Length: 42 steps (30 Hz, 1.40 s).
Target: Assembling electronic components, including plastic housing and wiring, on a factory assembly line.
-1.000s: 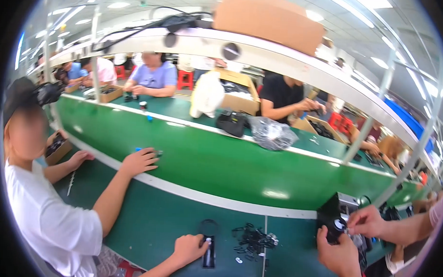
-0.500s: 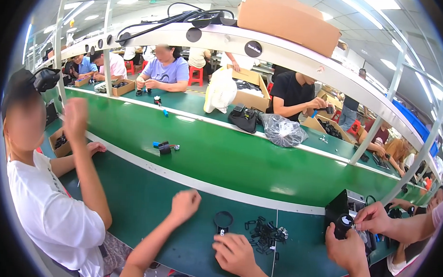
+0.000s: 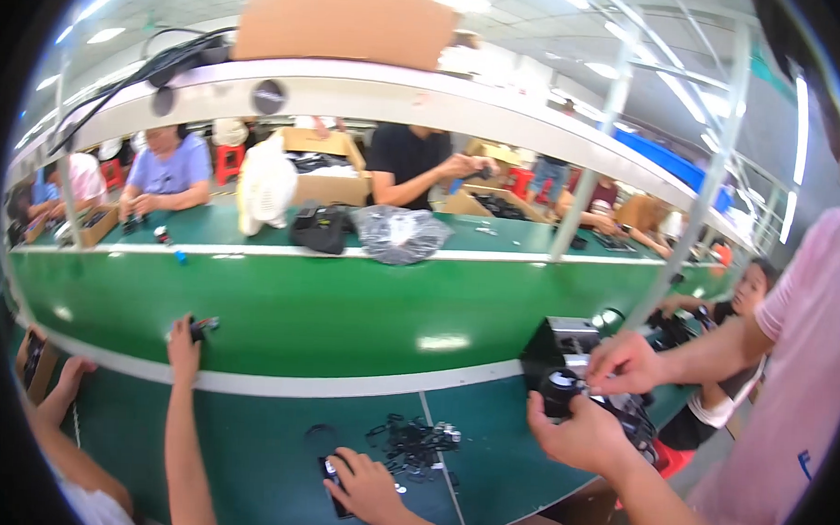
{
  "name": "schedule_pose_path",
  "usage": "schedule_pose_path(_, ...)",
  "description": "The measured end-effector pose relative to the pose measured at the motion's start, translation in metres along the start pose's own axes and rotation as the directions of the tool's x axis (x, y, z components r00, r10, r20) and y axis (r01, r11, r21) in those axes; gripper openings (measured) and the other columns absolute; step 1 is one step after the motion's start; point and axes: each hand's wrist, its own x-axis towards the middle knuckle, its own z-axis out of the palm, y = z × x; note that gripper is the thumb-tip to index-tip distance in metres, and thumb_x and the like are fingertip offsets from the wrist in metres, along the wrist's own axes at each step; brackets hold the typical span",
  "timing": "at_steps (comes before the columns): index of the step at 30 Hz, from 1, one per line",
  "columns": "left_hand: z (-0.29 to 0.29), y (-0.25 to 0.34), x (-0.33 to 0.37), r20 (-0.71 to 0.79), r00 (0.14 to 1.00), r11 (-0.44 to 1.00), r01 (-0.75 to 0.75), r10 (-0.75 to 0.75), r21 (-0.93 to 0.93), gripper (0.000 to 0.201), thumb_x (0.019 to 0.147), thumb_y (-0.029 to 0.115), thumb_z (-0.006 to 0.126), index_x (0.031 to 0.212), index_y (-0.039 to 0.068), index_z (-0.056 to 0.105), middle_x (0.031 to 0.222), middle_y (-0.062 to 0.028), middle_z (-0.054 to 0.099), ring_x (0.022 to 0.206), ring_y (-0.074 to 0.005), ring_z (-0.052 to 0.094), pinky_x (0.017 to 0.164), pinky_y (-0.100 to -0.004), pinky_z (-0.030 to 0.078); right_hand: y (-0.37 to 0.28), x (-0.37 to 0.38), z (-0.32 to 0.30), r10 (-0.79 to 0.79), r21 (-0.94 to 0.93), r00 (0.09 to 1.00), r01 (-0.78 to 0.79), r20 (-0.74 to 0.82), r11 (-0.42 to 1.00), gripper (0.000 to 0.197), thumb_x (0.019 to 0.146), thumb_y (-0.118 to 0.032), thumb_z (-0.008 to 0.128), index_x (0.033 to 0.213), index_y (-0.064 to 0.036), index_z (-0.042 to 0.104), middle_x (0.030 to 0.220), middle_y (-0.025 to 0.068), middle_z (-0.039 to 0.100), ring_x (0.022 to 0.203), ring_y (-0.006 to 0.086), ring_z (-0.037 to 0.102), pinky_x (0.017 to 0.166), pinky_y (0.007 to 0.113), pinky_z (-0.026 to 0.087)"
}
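Observation:
My left hand reaches far forward over the green belt, its fingers closed around a black round part with a small coloured end. Nearer me, my right hand bends its fingers over a flat black rectangular piece on the dark green bench; blur hides how firmly it grips. Just beyond that hand lies a thin black ring. To its right is a loose pile of small black and silver parts.
At right a co-worker's hands hold a black round device beside a black box. Another person's arm rests at far left. Across the belt are a clear plastic bag, a black pouch and cartons.
The view has swung to the right. My left hand has gone forward from above the bench to the black round part on the belt and closed on it. My right hand has come down onto the rectangular piece.

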Motion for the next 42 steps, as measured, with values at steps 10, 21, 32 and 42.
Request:
schedule_pose_path(10,-0.090,0.072,-0.003,-0.375,0.927,0.822,-0.230,0.022,-0.520,0.059,0.068,-0.006,0.056,0.123,0.002,0.036,0.114,-0.0137,0.042,0.107,-0.0248,0.046,0.093,-0.0335,0.037,0.007,0.011,-0.007,-0.048,0.147,0.983,0.075,-0.176,0.986,0.024,0.077,-0.020,0.062,0.098,-0.0088,0.059,0.114,0.0073,0.052,0.093,0.0224,0.055,0.072,0.034,0.044)
schedule_pose_path(21,-0.229,0.177,-0.069,-0.153,0.965,0.107,-0.178,0.212,-0.978,0.070,0.067,0.001,0.063,0.125,0.011,0.026,0.121,-0.0107,0.034,0.117,-0.0219,0.040,0.095,-0.0344,0.040,-0.018,0.035,-0.051,-0.091,0.377,0.928,0.235,-0.361,0.896,0.025,0.069,-0.010,0.068,0.093,-0.0070,0.062,0.112,0.0097,0.056,0.098,0.0273,0.055,0.082,0.036,0.043)
schedule_pose_path(32,-0.278,0.269,-0.124,0.044,0.966,0.198,-0.007,0.253,-0.980,0.063,0.068,0.016,0.073,0.115,0.006,0.032,0.102,-0.0072,0.045,0.099,-0.0160,0.049,0.080,-0.0293,0.044,-0.078,0.043,-0.089,0.235,0.958,0.970,-0.003,-0.068,0.288,0.065,0.079,-0.011,0.067,0.130,-0.0008,0.028,0.084,0.0112,0.063,0.065,0.0139,0.061,0.055,0.023,0.048)
schedule_pose_path(42,-0.280,0.267,-0.136,0.254,0.913,0.640,-0.010,0.318,-0.768,0.037,0.089,0.036,0.046,0.101,0.002,0.050,0.057,-0.0126,0.056,0.050,-0.0266,0.056,0.049,-0.0355,0.042,-0.074,0.043,-0.107,0.166,0.639,0.934,0.080,-0.316,0.765,0.055,0.068,-0.017,0.077,0.114,-0.0043,0.051,0.076,0.0043,0.058,0.049,0.0043,0.050,0.044,0.019,0.041)
